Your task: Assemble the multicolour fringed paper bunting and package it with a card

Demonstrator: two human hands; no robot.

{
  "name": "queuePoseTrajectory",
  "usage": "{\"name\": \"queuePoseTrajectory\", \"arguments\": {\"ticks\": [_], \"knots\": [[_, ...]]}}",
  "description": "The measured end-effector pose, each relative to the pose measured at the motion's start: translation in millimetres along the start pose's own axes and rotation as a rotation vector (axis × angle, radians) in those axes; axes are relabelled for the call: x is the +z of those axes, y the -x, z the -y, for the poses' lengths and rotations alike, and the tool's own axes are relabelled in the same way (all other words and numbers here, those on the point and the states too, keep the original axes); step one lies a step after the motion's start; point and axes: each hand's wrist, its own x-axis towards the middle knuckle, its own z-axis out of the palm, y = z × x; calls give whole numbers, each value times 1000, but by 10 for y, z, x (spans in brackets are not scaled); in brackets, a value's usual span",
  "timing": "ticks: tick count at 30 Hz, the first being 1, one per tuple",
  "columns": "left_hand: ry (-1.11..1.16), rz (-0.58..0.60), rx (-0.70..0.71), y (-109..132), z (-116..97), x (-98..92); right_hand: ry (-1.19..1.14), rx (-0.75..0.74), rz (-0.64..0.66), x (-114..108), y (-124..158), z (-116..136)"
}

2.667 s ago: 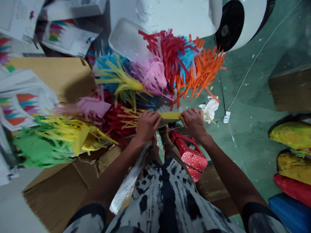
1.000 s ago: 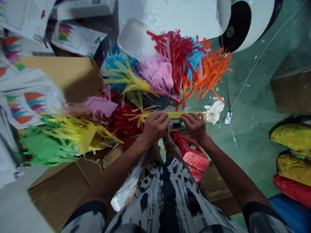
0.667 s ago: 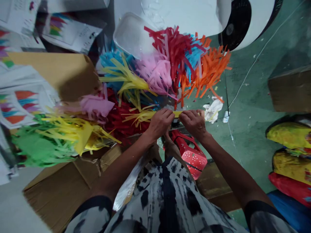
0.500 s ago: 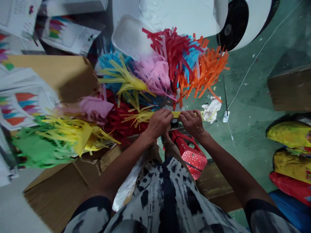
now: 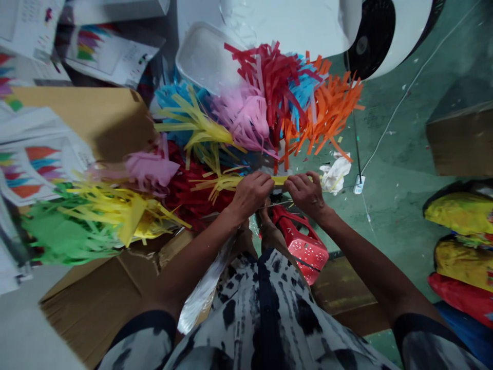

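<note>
A yellow tissue-paper tassel stretches sideways between my two hands, its cut fringe fanning out to the left. My left hand is closed round its gathered middle. My right hand pinches the band on the other side, with a short length of yellow paper showing between the hands. Just beyond them lie pink, dark red, orange and blue tassels. A dark red fringe sits by the left hand, and yellow and green tassels lie farther left.
A cardboard box stands lower left, with printed packets beyond it. Below my hands is a red plastic stool. Crumpled white paper and a cord are at the right. A clear plastic tub stands at the back.
My right hand has shifted slightly to the right, widening the gap between the hands a little. The left hand and the surrounding tassels stay nearly where they were.
</note>
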Motion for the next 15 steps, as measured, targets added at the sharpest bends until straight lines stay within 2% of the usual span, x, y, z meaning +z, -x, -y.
{"name": "queuePoseTrajectory", "arguments": {"ticks": [9,12,15], "knots": [[-11,-23,-64,7,-38,74,-88,103,13,-36,-70,92],[2,-36,-117,66,-14,33,-173,220,47,-52,-89,84],[-6,-46,-242,110,25,-54,-231,326,93,-76,-102,57]]}}
